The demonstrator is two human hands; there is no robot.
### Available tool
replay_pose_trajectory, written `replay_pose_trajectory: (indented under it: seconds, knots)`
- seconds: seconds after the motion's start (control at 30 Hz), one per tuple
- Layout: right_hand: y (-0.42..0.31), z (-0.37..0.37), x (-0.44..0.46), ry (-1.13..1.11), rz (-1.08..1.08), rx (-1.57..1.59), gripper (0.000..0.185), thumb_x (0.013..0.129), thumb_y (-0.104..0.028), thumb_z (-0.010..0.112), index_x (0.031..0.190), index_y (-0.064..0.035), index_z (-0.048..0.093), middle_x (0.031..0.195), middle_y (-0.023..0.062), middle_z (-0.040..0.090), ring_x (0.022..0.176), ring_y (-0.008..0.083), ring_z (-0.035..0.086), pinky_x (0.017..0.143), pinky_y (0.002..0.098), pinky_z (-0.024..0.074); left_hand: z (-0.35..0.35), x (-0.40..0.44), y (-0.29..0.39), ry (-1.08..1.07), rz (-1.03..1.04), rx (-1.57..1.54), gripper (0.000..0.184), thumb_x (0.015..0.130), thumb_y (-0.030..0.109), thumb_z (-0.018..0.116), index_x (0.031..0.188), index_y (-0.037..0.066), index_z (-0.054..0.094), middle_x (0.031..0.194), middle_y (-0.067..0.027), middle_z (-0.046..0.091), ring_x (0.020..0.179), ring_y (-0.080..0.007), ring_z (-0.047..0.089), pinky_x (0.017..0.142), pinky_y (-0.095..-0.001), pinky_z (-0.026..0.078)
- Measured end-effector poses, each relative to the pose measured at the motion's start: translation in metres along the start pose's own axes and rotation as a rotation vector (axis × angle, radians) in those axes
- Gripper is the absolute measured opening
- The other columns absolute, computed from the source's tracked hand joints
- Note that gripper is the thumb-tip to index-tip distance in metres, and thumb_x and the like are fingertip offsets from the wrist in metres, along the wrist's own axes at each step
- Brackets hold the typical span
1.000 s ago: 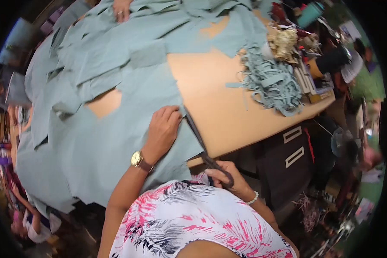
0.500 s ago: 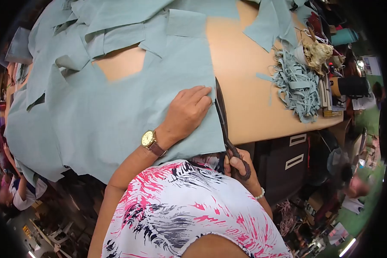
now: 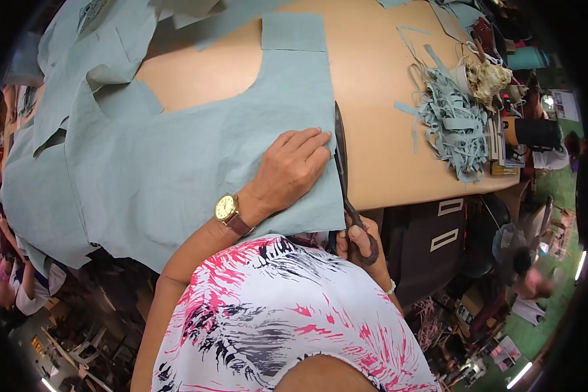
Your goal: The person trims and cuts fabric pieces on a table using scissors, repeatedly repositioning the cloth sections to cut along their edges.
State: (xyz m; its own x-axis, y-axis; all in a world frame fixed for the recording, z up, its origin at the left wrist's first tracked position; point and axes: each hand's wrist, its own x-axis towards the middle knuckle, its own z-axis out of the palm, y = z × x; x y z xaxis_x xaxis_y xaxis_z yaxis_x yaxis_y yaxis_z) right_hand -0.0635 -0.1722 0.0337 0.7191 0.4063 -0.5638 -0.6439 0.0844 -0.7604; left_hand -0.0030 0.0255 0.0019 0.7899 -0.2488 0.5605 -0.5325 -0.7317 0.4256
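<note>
A large sheet of pale blue-green fabric (image 3: 163,157) lies over the table, its right edge running toward my body. My left hand (image 3: 293,166) rests flat on it beside that edge, fingers stretched out and holding nothing. Dark shears (image 3: 342,163) lie along the edge, blades pointing away from me. Their handles are in my right hand (image 3: 362,243), its thumb and fingers wrapped through them at the table's near side. Part of the lower blade is hidden by the cloth.
Thin fabric scraps (image 3: 454,124) are heaped on the wooden table (image 3: 379,150) at right, near a white cup (image 3: 464,77). More loose cloth (image 3: 104,49) lies at upper left. Below the table's edge stands a dark drawer unit (image 3: 424,248). A person (image 3: 36,281) is at far left.
The loose cloth pieces at the top have shifted away, uncovering a curved cutout and more tabletop. The fabric under my left hand, with the shears, sits slightly farther right in view.
</note>
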Motion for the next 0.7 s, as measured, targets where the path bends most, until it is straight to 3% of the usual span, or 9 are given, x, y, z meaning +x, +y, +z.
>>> replay_pose_trajectory:
  seconds: [0.33,0.7]
  knots:
    - [0.002,0.0008,-0.0026,0.011,0.027,-0.006,0.028,0.081,-0.025,0.061,0.07,-0.0026,0.048,0.056,0.0026,0.048,0.045,0.0086,0.046,0.044,0.021,0.0366,0.0011,-0.001,-0.0002,0.004,0.01,-0.005,0.012,0.071,0.004,0.064,0.077,0.002,0.054,0.098,-0.0096,0.062,0.093,-0.0235,0.059,0.076,-0.0342,0.047]
    - [0.0032,0.0011,-0.0032,0.034,0.058,-0.122,0.026,0.082,-0.025,0.062,0.074,-0.0022,0.052,0.054,0.0001,0.05,0.043,0.0055,0.045,0.042,0.0188,0.0337,0.0002,-0.0007,-0.0002,-0.019,0.008,-0.015,0.012,0.072,0.004,0.063,0.078,0.002,0.053,0.097,-0.0098,0.063,0.093,-0.0237,0.059,0.075,-0.0346,0.047]
